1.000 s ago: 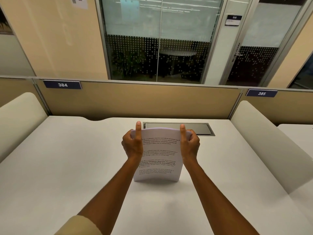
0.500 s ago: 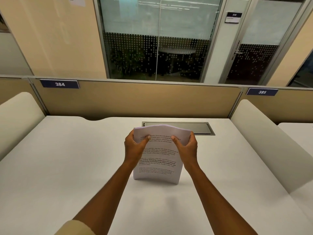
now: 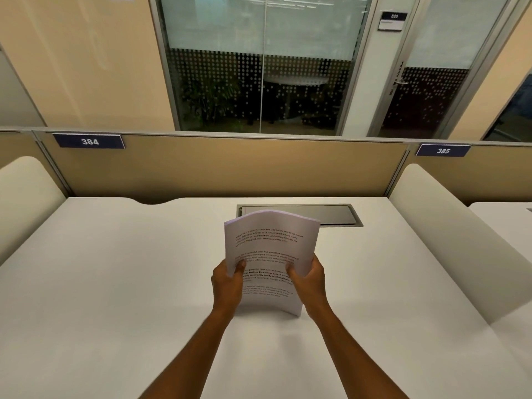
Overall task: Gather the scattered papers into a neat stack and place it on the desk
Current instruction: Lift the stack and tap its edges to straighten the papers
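Observation:
A stack of white printed papers (image 3: 270, 243) stands on its bottom edge on the white desk (image 3: 115, 283), near the middle, with its top bowed toward the back. My left hand (image 3: 229, 283) grips the stack's left side about halfway down, thumb on the front sheet. Opposite it, my right hand (image 3: 308, 279) grips the right side at the same height, thumb also on the front. The fingers behind the sheets are hidden.
A grey metal cable hatch (image 3: 331, 216) is set into the desk just behind the papers. A tan partition (image 3: 230, 168) with plates 384 and 385 closes the back. Rounded white side dividers (image 3: 431, 226) flank the desk left and right.
Both hands have slid down from the top corners of the stack to its middle. The thumbs, first pointing up, now press on the front sheet. The top of the stack bows more.

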Motion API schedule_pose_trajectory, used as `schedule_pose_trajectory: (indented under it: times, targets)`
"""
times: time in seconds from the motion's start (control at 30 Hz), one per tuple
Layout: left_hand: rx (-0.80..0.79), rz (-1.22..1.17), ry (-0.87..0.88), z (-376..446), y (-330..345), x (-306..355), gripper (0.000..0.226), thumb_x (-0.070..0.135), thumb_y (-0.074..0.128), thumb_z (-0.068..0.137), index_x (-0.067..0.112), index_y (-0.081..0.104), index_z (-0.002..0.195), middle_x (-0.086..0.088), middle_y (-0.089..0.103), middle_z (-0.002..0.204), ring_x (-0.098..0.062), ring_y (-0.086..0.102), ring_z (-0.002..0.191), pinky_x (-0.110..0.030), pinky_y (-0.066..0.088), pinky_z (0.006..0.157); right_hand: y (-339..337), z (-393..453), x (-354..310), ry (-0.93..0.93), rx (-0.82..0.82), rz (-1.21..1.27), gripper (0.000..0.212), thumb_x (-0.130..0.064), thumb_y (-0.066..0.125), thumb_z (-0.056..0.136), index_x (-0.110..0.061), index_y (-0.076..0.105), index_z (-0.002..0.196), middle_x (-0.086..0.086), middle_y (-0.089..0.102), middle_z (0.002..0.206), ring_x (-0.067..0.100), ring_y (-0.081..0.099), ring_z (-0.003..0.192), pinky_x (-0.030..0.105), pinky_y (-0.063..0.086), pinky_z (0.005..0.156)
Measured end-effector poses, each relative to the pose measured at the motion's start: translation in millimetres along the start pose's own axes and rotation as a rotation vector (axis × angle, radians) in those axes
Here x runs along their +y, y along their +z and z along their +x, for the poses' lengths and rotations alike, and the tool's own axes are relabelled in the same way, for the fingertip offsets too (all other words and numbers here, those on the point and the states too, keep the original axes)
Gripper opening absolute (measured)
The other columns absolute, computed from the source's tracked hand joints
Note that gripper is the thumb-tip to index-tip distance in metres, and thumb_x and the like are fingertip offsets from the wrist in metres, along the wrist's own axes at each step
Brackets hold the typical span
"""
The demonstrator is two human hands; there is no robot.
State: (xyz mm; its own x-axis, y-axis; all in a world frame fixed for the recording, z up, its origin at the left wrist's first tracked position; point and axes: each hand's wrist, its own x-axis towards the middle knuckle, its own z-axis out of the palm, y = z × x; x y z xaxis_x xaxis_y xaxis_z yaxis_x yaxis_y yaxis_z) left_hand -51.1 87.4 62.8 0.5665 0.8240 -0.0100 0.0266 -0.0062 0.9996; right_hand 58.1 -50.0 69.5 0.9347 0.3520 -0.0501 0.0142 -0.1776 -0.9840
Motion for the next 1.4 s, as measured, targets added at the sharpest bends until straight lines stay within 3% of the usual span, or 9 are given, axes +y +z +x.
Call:
schedule_pose_trajectory:
  times: [0.07,0.3,0.53,0.87,1.03,1.17,1.27,1.4]
  targets:
    - [0.003,0.003,-0.002,3,3,1,0.016,0.017,0.057,0.094,0.020,0.063,0.110,-0.008,0.070,0.102,-0.027,0.068,0.091,-0.042,0.061,0.074,2,2,-3,-0.013,0.005,0.010,0.048,-0.018,0.072,0.083,-0.019,0.052,0.127,0.003,0.064,0.115,0.021,0.065,0.099,0.034,0.060,0.078]
    - [0.003,0.006,0.009,5,5,0,0.025,0.022,0.059,0.093,0.015,0.062,0.117,-0.005,0.070,0.102,-0.023,0.068,0.090,-0.032,0.061,0.069,5,8,-2,-0.017,0.026,0.006,0.046,-0.018,0.072,0.083,-0.029,0.049,0.122,-0.001,0.062,0.114,0.019,0.063,0.099,0.038,0.060,0.082]
    - [-0.031,0.072,0.013,3,2,-16,0.028,0.019,0.059,0.093,0.013,0.060,0.120,-0.010,0.068,0.108,-0.028,0.067,0.093,-0.045,0.061,0.078,4,1,7,0.024,0.009,0.035,0.045,-0.016,0.071,0.085,-0.032,0.046,0.119,-0.001,0.061,0.112,0.018,0.062,0.100,0.031,0.058,0.077]
    - [-0.036,0.061,-0.005,1,-3,-24,0.023,0.017,0.061,0.092,0.016,0.061,0.115,-0.005,0.069,0.103,-0.022,0.067,0.088,-0.018,0.059,0.061,1,0,20,0.058,-0.017,0.002,0.046,-0.013,0.069,0.085,-0.030,0.045,0.120,0.001,0.060,0.115,0.018,0.060,0.101,0.033,0.057,0.083]
    - [-0.059,0.098,-0.005,8,-4,-26,0.027,0.018,0.062,0.091,0.012,0.061,0.117,-0.007,0.069,0.104,-0.024,0.067,0.089,-0.016,0.057,0.059,2,4,21,0.048,-0.023,-0.023,0.049,-0.011,0.068,0.086,-0.025,0.044,0.126,-0.001,0.058,0.114,0.020,0.059,0.105,0.031,0.056,0.085]
    - [-0.096,0.130,0.028,21,-5,-19,0.024,0.022,0.064,0.090,0.015,0.064,0.113,-0.006,0.072,0.102,-0.025,0.070,0.087,-0.029,0.061,0.067,2,10,16,0.044,-0.023,-0.015,0.048,-0.013,0.068,0.086,-0.032,0.042,0.121,-0.001,0.058,0.116,0.021,0.059,0.105,0.039,0.058,0.088]
    - [-0.149,0.178,0.057,34,-5,-8,0.021,0.020,0.064,0.091,0.013,0.064,0.110,-0.008,0.072,0.101,-0.025,0.072,0.085,-0.034,0.062,0.069,0,16,11,0.053,-0.017,0.015,0.047,-0.014,0.067,0.087,-0.033,0.041,0.120,-0.001,0.058,0.116,0.021,0.061,0.103,0.037,0.057,0.083]
    - [-0.244,0.321,0.185,55,-7,20,0.018,0.023,0.062,0.091,0.010,0.067,0.104,-0.005,0.073,0.096,-0.018,0.072,0.078,-0.023,0.060,0.064,-9,27,-6,0.025,0.000,0.110,0.043,-0.013,0.068,0.086,-0.029,0.044,0.117,0.000,0.061,0.112,0.021,0.063,0.102,0.031,0.058,0.076]
